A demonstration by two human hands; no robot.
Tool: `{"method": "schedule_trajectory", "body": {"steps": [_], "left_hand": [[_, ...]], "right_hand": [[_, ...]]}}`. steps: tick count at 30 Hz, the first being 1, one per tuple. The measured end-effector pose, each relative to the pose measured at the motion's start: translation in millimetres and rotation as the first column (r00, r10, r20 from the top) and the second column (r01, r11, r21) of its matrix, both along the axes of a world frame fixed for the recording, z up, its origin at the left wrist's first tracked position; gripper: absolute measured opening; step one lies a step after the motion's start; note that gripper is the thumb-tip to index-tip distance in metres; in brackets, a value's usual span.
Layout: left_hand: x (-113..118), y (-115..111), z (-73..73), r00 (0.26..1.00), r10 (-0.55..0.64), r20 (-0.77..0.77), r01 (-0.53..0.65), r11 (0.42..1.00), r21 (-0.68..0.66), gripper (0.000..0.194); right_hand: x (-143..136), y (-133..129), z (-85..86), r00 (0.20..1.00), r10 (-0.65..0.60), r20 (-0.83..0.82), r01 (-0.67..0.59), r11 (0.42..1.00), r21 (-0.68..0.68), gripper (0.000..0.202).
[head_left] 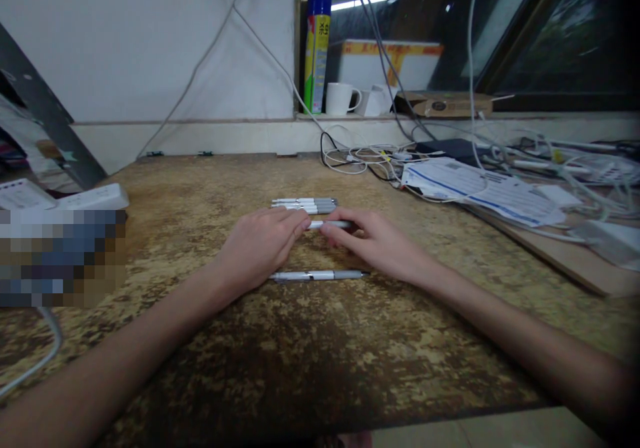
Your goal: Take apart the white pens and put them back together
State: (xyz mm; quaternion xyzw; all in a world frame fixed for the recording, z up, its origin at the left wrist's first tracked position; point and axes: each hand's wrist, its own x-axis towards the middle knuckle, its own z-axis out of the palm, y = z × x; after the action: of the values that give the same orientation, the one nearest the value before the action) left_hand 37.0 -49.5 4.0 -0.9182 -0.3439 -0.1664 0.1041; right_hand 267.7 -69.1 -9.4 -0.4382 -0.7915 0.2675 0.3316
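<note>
Between my hands a white and grey pen (316, 225) lies crosswise, level with the worn wooden table. My left hand (270, 235) is closed on its left part, fingers together and palm down. The thumb and fingertips of my right hand (355, 231) pinch its right part. Just beyond it, several similar pens (313, 204) lie side by side in a row, partly hidden by my left hand. Nearer to me another pen (320, 275) rests on the table, its left end beside my left wrist.
Papers (485, 188) and tangled cables (360, 158) spread over the right back of the table (310, 355). A power strip (93, 198) lies at the left. On the sill stand a spray can (317, 55) and a white mug (340, 99).
</note>
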Motion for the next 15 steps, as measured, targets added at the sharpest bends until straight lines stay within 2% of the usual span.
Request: {"method": "schedule_trajectory", "body": {"steps": [2,6,8,12,15], "left_hand": [[-0.5,1.1,-0.8,1.000,-0.008,0.008,0.008,1.000,0.012,0.037],[-2.0,4.6,-2.8,1.000,-0.027,0.010,0.027,0.999,0.048,0.037],[-2.2,5.8,-2.9,0.999,-0.035,0.005,0.035,0.998,0.049,0.036],[-1.4,6.1,-1.7,0.999,-0.040,-0.003,0.040,0.999,0.027,0.037],[-1.7,5.4,-1.2,0.999,-0.037,0.016,0.037,0.999,-0.027,0.040]], "right_hand": [[0.1,0.2,-0.1,1.000,0.007,-0.011,-0.007,0.999,-0.042,0.038],[0.3,0.5,-0.8,0.997,-0.003,-0.073,0.003,1.000,-0.001,0.021],[0.6,1.3,-1.4,0.995,-0.013,-0.096,0.012,1.000,-0.007,0.023],[2.6,4.2,-3.3,0.998,-0.006,-0.055,0.003,0.999,-0.054,0.034],[3.2,5.9,-5.0,0.996,0.015,-0.091,-0.017,1.000,-0.016,0.023]]}}
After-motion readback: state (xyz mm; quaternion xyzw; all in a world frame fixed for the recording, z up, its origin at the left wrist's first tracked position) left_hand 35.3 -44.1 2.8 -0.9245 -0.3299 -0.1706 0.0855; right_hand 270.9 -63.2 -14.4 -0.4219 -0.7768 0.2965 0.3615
